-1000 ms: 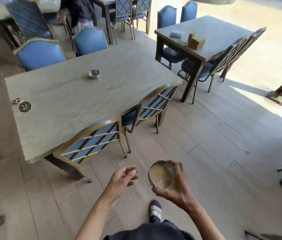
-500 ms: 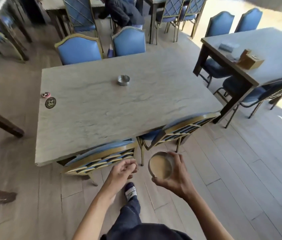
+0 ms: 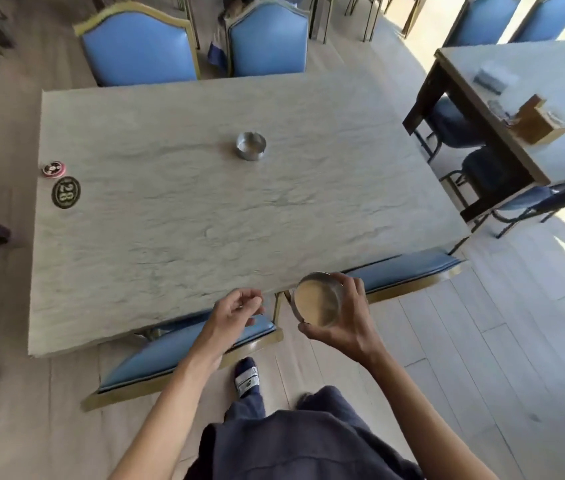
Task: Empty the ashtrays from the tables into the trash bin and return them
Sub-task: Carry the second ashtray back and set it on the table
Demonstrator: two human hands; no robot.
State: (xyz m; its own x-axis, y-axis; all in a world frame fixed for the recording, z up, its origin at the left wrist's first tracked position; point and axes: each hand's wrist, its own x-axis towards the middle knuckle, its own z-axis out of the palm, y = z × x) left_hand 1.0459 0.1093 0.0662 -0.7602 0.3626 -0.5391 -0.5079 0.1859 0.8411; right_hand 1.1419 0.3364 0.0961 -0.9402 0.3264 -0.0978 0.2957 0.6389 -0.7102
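The person is standing at the near edge of a big grey tabletop (image 3: 205, 209). The right hand (image 3: 341, 317) is wrapping its fingers around the rim of a round metal ashtray (image 3: 315, 299) and holding it up in the air, just past the tabletop edge, above the gap between two blue chairs. The ashtray is tipping toward the camera, and its inside is looking clean, with no ash or butts showing. The left hand (image 3: 236, 311) is holding nothing; its fingers are curling in loosely, and it is hanging near the ashtray but not touching it.

A second ashtray (image 3: 251, 146) is sitting near the middle of the tabletop, well apart from the hands. I cannot tell if it is full or empty. A black number badge (image 3: 66, 192) and a small red disc (image 3: 53, 168) are lying by the left edge.

It looks like the ashtray in the hand is already emptied and is being brought to a tabletop. Putting it down is not yet done. The ashtray on the tabletop may be waiting for its turn. No trash bin is showing here.
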